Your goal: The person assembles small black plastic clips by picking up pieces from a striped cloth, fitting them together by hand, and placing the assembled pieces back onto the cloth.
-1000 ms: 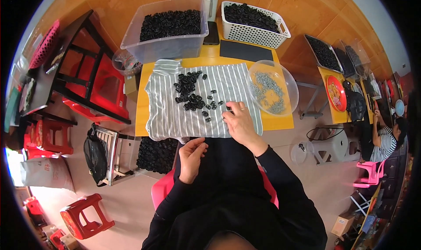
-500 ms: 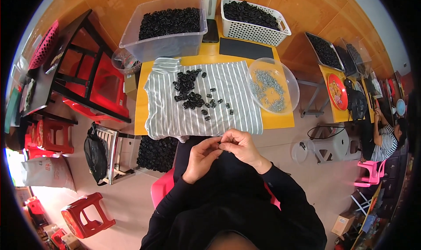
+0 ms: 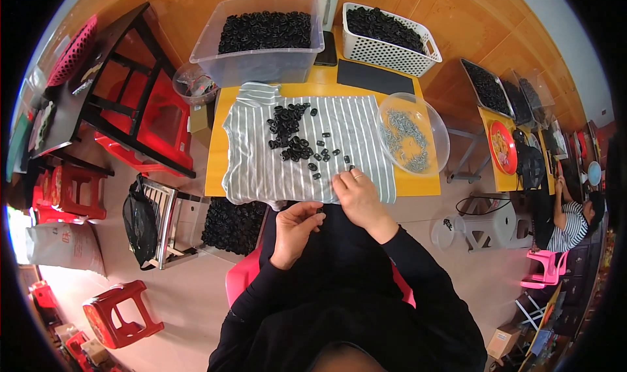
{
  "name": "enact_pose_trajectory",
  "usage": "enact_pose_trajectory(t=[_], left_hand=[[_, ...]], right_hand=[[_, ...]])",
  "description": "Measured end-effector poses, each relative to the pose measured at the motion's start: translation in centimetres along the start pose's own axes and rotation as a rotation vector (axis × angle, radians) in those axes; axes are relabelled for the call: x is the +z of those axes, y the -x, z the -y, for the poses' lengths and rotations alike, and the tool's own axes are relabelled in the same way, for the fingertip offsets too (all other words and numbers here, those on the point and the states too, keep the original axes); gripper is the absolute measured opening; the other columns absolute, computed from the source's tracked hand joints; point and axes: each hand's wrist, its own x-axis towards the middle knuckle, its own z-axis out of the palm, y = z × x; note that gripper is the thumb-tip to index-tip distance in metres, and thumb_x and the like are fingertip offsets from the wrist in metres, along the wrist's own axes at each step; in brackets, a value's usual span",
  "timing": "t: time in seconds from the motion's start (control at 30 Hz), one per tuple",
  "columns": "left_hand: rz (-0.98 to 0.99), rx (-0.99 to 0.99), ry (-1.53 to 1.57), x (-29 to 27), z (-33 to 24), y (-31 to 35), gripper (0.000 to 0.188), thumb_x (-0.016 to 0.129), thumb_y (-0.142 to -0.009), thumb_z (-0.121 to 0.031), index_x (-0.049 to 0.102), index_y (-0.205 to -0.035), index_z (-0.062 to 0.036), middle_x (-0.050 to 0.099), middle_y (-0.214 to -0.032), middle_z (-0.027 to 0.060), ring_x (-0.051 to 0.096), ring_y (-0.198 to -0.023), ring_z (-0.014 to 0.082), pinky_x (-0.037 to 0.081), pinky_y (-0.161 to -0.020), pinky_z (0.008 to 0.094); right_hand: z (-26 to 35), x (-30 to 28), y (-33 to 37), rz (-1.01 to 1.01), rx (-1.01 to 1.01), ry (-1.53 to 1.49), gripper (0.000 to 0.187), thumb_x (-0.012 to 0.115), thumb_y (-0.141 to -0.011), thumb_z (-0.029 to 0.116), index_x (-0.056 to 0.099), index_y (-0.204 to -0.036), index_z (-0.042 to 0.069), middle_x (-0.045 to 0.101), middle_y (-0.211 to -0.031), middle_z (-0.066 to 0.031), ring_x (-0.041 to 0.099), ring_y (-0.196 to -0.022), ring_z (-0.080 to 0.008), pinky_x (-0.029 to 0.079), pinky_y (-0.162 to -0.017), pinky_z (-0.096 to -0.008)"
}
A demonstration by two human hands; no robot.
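hands now apart | left hand (image 3: 292, 233) fingers pinching black piece (image 3: 321, 210) | right hand (image 3: 360, 203) back at striped cloth (image 3: 258, 179), grip unclear | likely mid-cycle

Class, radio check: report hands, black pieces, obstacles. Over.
Left hand: apparently pinching small dark piece. Right hand: over striped cloth, grip unclear. Black pieces: heaped and strewn on cloth. Tub of silvery bits: off right, not blocking.

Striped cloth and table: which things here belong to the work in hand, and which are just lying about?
Likely part of the work:
striped cloth
black pieces on it
metal pieces in the clear bowl

Apparently just lying about:
phone
white flask
red stool, lower left
black bag
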Motion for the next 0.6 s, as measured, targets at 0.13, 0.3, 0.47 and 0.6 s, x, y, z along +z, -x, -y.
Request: enact_pose_trajectory(t=[0.13,0.3,0.47,0.6], left_hand=[[-0.016,0.016,0.018,-0.4,-0.1,-0.1,0.019,0.061,-0.082,0.003,0.062,-0.101,0.0049,0.067,-0.083,0.0101,0.061,-0.07,0.011,0.048,-0.061,0.0207],[-0.021,0.004,0.126,-0.6,-0.1,-0.2,0.015,0.057,-0.085,0.003,0.061,-0.099,0.0046,0.067,-0.085,0.0125,0.061,-0.069,0.0118,0.049,-0.06,0.021],[-0.011,-0.017,0.201,-0.8,-0.1,-0.5,0.012,0.054,-0.086,0.004,0.059,-0.098,0.0056,0.066,-0.09,0.0157,0.062,-0.071,0.0147,0.05,-0.063,0.0227],[-0.039,-0.004,0.222,-0.8,0.0,-0.5,0.009,0.058,-0.085,0.002,0.06,-0.094,0.0043,0.066,-0.085,0.0094,0.061,-0.072,0.0117,0.049,-0.064,0.0215]], right_hand=[[0.7,-0.2,-0.7,0.044,-0.074,0.057,0.012,0.054,-0.071,0.008,0.058,-0.08,0.001,0.051,-0.076,-0.0084,0.052,-0.077,-0.0248,0.045,-0.068,-0.0329],[0.4,0.2,-0.8,0.017,0.06,-0.017,0.008,0.056,-0.066,0.006,0.054,-0.073,0.003,0.049,-0.076,-0.0073,0.053,-0.078,-0.0245,0.045,-0.065,-0.0342],[1.4,-0.2,0.9,0.018,0.588,-1.216,0.006,0.059,-0.084,-0.003,0.058,-0.09,-0.001,0.051,-0.079,-0.0018,0.048,-0.069,-0.0062,0.038,-0.064,-0.0192],[4.0,-0.2,0.4,-0.101,0.519,-1.387,0.005,0.055,-0.086,-0.005,0.057,-0.089,-0.002,0.052,-0.083,-0.0014,0.049,-0.073,-0.0052,0.039,-0.065,-0.0195]])
